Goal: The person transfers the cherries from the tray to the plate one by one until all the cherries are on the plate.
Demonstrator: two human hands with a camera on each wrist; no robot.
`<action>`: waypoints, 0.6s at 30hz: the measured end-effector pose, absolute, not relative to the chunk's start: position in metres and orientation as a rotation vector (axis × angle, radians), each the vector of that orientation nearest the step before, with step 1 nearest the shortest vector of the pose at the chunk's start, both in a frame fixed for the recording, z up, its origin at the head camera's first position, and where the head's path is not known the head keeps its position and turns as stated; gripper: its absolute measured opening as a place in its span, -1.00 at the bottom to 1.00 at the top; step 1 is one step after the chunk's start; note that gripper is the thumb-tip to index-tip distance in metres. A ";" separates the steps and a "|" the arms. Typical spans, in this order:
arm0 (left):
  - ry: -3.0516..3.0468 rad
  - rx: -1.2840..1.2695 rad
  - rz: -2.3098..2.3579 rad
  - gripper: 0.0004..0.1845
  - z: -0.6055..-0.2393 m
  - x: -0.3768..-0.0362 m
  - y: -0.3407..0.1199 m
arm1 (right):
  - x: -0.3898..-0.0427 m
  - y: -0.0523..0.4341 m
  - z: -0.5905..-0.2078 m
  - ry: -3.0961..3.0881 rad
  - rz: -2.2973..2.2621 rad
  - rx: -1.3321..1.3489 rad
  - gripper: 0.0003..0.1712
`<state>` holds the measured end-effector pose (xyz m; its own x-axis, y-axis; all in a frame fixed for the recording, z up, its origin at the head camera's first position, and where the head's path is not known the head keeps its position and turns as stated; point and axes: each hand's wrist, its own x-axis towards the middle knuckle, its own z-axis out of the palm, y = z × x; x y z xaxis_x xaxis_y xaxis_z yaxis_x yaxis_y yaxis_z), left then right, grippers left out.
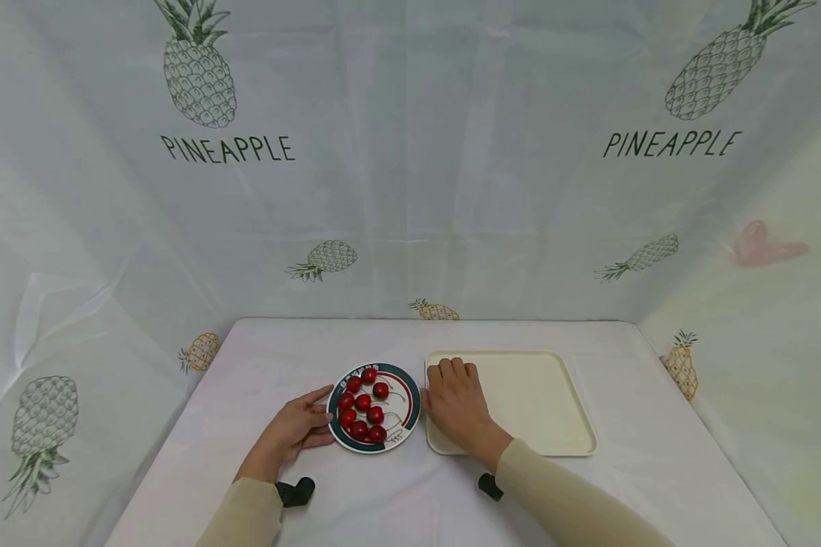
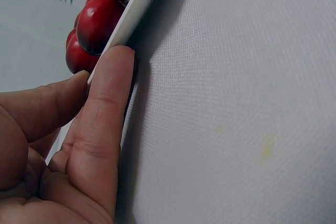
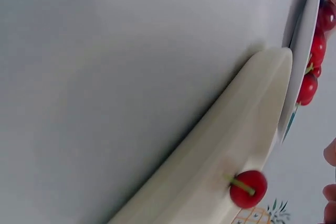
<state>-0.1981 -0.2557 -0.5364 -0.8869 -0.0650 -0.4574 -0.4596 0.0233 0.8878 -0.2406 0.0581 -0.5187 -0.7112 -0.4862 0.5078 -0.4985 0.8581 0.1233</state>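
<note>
A round plate with a dark green rim bears several red cherries with stems. My left hand holds the plate's left edge; in the left wrist view the thumb meets the rim and a finger lies along the underside. My right hand is over the left end of a cream rectangular tray, hiding part of it. In the right wrist view, one cherry with a green stem is within the tray, apart from the right fingertips at the frame's edge.
The plate stands just left of the tray on a white-covered table. White cloth printed with pineapples hangs behind the table and at both sides. Dark wrist devices show near both sleeves.
</note>
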 end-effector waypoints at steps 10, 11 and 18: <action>2.017 -0.533 1.933 -0.30 -0.536 -0.197 -0.257 | -0.225 0.093 -0.529 -2.509 0.079 0.749 -0.58; 2.015 -0.534 1.934 -0.30 -0.536 -0.197 -0.257 | -0.223 0.095 -0.530 -2.524 0.071 0.754 -0.55; 2.014 -0.528 1.934 -0.29 -0.536 -0.198 -0.257 | -0.218 0.104 -0.540 -2.562 0.003 0.732 -0.49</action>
